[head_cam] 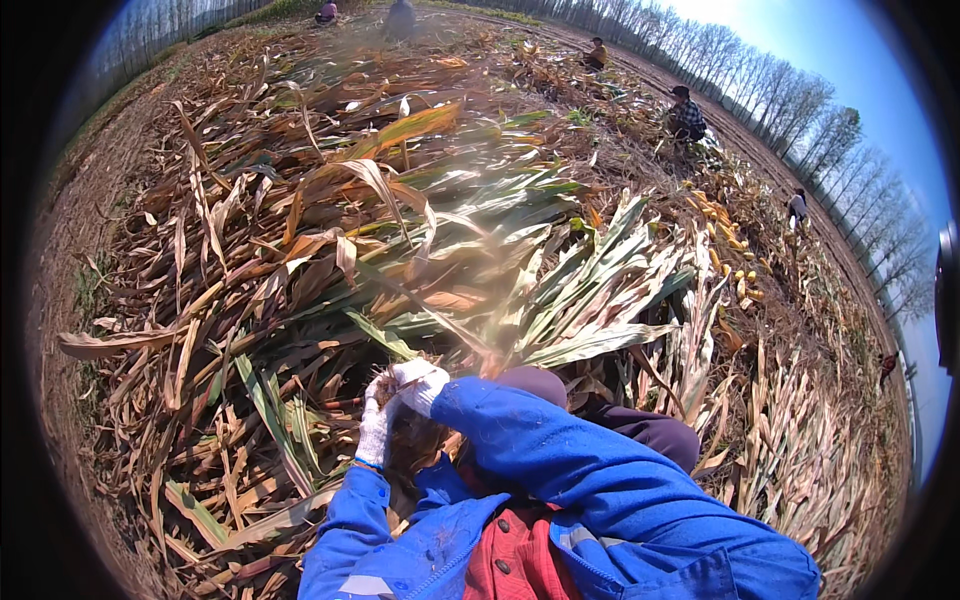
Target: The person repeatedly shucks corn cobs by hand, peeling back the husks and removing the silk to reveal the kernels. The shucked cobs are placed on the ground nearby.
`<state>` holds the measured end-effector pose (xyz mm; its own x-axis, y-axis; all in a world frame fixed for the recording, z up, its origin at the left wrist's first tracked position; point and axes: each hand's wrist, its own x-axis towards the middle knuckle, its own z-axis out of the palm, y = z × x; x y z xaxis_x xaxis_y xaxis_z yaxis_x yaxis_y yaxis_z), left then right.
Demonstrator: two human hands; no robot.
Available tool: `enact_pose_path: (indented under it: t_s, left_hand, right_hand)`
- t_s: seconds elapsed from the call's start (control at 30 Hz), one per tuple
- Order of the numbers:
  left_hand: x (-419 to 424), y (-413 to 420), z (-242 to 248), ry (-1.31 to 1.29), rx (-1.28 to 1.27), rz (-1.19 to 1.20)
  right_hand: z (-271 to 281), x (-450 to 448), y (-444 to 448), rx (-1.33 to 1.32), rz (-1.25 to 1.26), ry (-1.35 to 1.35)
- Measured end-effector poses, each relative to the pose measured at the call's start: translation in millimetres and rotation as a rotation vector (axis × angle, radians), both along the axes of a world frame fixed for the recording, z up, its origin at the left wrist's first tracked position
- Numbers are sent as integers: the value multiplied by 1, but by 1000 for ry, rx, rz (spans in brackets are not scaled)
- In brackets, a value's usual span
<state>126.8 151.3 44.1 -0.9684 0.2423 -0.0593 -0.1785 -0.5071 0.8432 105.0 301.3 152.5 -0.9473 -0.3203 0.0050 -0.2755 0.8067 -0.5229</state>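
My left hand (374, 424) wears a white knit glove, its fingers bent around a brownish, dry bit of plant that looks like the husk or silk of a corn ear (386, 388). My right hand (421, 381), gloved the same way, meets it from the right, its fingers closed at the same plant piece. Most of that piece is hidden between the gloves. Cut corn stalks with dry leaves (300, 255) lie thickly under and beyond both hands. Greener corn leaves (600, 300) fan out ahead of my knees.
A heap of yellow corn ears (724, 229) lies on the ground at the right. Several people are low in the field, one in a checked top (687, 120) beyond the ears. My bent knees (645, 435) are just right of my hands. Bare trees (795, 97) line the field's edge.
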Motion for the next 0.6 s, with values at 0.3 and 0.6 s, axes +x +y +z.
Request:
enact_pose_path:
  t_s: [0.3,0.6]
  left_hand:
    - [15,0,31,53,-258,37]
    - [0,2,9,203,-574,99]
  right_hand:
    - [15,-6,-1,141,-22,-45]
    - [-4,-11,2,168,-29,-48]
